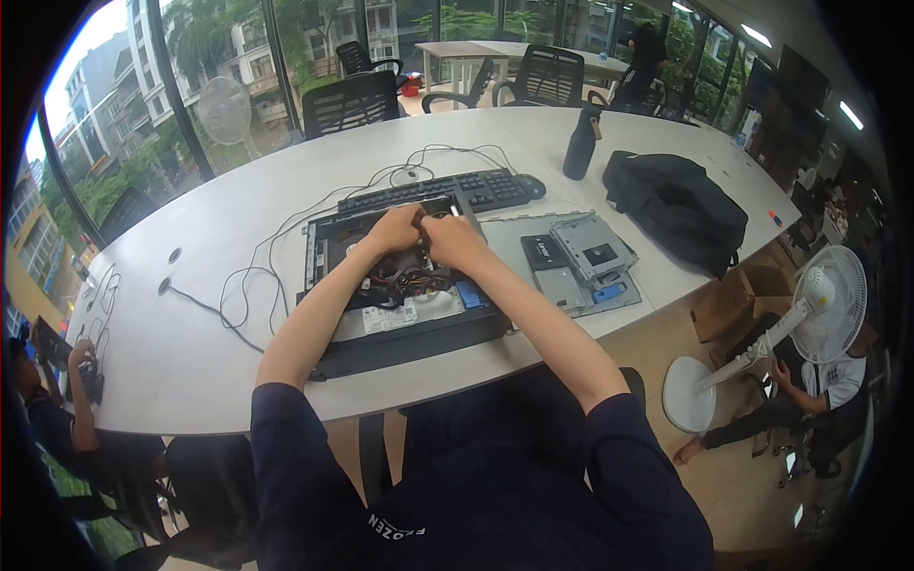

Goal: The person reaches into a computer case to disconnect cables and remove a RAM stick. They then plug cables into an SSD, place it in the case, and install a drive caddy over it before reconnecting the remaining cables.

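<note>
An opened black computer case (409,344) lies flat on the white table, its cables and parts exposed. Both hands reach inside near its far edge, close together. My left hand (392,228) is closed, its fingertips meeting something too small to tell. Beside it, my right hand (453,238) is also closed, with its fingertips hidden among the parts. Bundled cables (409,279) sit just below the hands, and a blue connector piece (470,294) is at the near right of the case. A black keyboard (476,190) lies behind the case.
Right of the case are a metal panel (509,231), a black drive (545,251) and a metal bracket (595,249). Farther off are a dark bottle (580,147) and a black bag (676,205). A fan (824,303) and a seated person are at right; another person sits at left.
</note>
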`<move>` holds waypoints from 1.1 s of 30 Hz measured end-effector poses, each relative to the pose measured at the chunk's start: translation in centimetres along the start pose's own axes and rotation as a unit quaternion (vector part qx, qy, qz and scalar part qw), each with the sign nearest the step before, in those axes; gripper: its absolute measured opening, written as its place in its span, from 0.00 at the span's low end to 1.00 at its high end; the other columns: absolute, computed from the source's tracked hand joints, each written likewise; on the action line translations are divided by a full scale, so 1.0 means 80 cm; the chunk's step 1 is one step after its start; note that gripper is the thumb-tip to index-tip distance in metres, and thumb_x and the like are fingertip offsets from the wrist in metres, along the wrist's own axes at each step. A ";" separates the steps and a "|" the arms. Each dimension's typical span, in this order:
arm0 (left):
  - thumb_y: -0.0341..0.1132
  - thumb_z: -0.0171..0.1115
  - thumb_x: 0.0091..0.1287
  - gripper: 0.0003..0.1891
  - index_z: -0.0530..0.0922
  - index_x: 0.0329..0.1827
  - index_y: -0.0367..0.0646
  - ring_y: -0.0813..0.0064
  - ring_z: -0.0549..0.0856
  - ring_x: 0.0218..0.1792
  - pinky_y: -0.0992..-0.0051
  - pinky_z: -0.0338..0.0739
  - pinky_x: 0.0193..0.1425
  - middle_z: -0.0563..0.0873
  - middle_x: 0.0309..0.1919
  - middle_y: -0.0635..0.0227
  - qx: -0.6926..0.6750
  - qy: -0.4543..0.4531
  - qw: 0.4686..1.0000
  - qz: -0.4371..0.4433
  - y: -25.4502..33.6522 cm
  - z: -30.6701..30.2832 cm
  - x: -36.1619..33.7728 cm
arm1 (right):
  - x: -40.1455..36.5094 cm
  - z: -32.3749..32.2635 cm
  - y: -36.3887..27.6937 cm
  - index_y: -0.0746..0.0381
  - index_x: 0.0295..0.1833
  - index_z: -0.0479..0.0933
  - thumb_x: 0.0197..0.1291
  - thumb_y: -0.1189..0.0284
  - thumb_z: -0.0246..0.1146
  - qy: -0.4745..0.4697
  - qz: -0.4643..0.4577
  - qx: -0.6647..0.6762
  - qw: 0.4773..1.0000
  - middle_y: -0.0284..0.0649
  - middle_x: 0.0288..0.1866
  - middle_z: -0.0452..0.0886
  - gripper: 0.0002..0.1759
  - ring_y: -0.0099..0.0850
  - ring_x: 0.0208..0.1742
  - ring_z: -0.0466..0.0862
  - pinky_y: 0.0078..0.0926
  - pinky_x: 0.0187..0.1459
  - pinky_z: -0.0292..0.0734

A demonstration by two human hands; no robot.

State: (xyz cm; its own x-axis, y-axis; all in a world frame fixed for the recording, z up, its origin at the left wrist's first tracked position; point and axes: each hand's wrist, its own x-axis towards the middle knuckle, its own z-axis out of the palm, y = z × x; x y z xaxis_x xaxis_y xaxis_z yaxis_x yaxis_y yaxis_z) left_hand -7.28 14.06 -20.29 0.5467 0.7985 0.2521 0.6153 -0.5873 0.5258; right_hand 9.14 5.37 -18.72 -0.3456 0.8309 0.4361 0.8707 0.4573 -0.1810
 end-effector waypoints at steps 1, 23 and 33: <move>0.24 0.57 0.55 0.21 0.78 0.54 0.37 0.55 0.87 0.51 0.64 0.79 0.55 0.87 0.47 0.50 -0.004 -0.021 1.000 0.002 -0.004 0.000 0.001 | 0.002 -0.005 -0.001 0.62 0.44 0.78 0.54 0.79 0.59 0.038 0.014 0.059 0.997 0.48 0.34 0.86 0.11 0.50 0.40 0.86 0.48 0.45 0.78; 0.45 0.64 0.65 0.20 0.78 0.53 0.42 0.57 0.87 0.48 0.62 0.79 0.52 0.88 0.43 0.57 0.039 -0.023 0.999 -0.004 0.008 0.004 -0.002 | 0.008 -0.020 0.011 0.60 0.48 0.77 0.55 0.80 0.51 0.157 0.187 0.299 0.923 0.39 0.39 0.85 0.16 0.39 0.47 0.85 0.40 0.54 0.69; 0.45 0.62 0.64 0.20 0.81 0.50 0.37 0.50 0.86 0.47 0.58 0.79 0.54 0.87 0.42 0.49 0.106 -0.030 0.993 0.039 -0.003 0.011 0.001 | -0.029 -0.059 0.002 0.59 0.42 0.84 0.57 0.72 0.63 -0.128 -0.042 0.196 0.971 0.43 0.43 0.87 0.09 0.38 0.47 0.86 0.35 0.51 0.78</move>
State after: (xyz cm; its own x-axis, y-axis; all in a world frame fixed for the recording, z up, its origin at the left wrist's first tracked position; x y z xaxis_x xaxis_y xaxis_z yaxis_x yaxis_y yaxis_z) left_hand -6.89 14.16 -21.13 0.6255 0.7444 0.2335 0.6723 -0.6662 0.3229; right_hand 11.74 2.04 -15.61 -0.5293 0.8140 0.2394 0.6527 0.5709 -0.4980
